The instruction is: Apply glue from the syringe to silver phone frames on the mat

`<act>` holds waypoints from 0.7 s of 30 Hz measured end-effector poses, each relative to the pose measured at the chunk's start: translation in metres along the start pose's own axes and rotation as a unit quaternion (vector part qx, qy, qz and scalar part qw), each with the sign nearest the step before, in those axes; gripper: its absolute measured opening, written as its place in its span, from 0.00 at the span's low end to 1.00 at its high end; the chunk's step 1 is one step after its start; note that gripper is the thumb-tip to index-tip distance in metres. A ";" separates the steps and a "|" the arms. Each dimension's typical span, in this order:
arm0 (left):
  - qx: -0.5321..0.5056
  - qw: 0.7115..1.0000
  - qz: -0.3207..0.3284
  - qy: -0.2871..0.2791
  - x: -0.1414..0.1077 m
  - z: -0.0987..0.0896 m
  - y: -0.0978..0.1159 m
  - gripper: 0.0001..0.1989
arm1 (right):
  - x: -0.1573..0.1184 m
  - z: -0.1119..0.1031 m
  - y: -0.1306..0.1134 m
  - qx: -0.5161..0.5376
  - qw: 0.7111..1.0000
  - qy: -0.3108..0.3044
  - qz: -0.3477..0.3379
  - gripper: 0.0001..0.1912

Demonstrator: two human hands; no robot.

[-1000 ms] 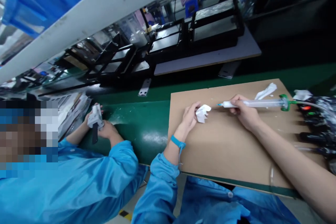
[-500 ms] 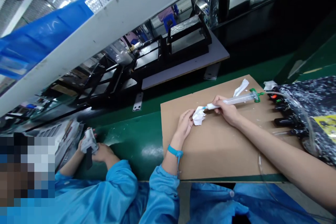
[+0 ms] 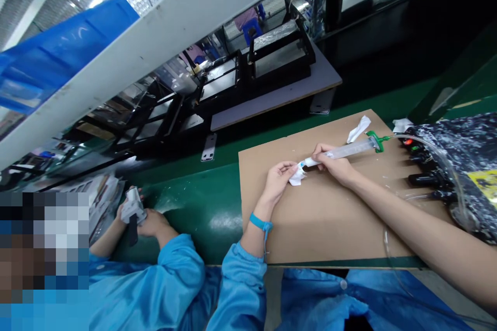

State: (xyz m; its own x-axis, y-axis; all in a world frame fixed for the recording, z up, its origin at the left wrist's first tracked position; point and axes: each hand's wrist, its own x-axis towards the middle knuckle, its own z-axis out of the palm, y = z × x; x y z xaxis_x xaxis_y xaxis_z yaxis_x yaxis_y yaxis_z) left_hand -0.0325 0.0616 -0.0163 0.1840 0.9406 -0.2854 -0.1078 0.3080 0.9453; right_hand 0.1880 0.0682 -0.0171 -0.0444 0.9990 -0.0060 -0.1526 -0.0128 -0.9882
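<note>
My right hand grips the barrel of a clear plastic syringe, which lies tilted across a cardboard sheet. A green fitting at the syringe's rear joins a clear tube. My left hand pinches a crumpled white wipe against the syringe's tip, which the wipe and fingers partly hide. A second white wipe lies on the cardboard just beyond the barrel.
A co-worker's hands hold a white-and-black object at the green bench to the left. A black-and-white patterned bag and black handled tools lie right. A white shelf edge with a blue bin runs above.
My hands have come closer together, and the wipe now sits against the syringe tip. The view has turned and shifted, moving the cardboard and syringe within the frame.
</note>
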 end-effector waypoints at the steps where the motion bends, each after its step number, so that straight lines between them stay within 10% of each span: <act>1: 0.012 1.000 0.006 -0.003 0.000 0.000 0.000 0.24 | 0.000 0.000 0.001 -0.004 1.000 0.000 -0.002 0.16; 15: 0.204 0.971 0.081 -0.098 -0.010 0.026 0.026 0.24 | 0.015 -0.017 0.010 0.008 0.966 0.250 -0.059 0.19; 21: 0.371 0.920 0.115 0.045 0.024 0.013 0.054 0.12 | 0.018 -0.020 0.012 0.023 0.946 0.317 -0.065 0.21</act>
State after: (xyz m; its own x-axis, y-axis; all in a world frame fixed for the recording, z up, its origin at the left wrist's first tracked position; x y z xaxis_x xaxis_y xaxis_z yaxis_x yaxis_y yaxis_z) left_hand -0.0210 0.0989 0.0299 0.1556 0.9868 -0.0440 0.5697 -0.0532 0.8201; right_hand 0.2047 0.0864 -0.0317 0.5760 0.8174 0.0098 -0.1592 0.1240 -0.9794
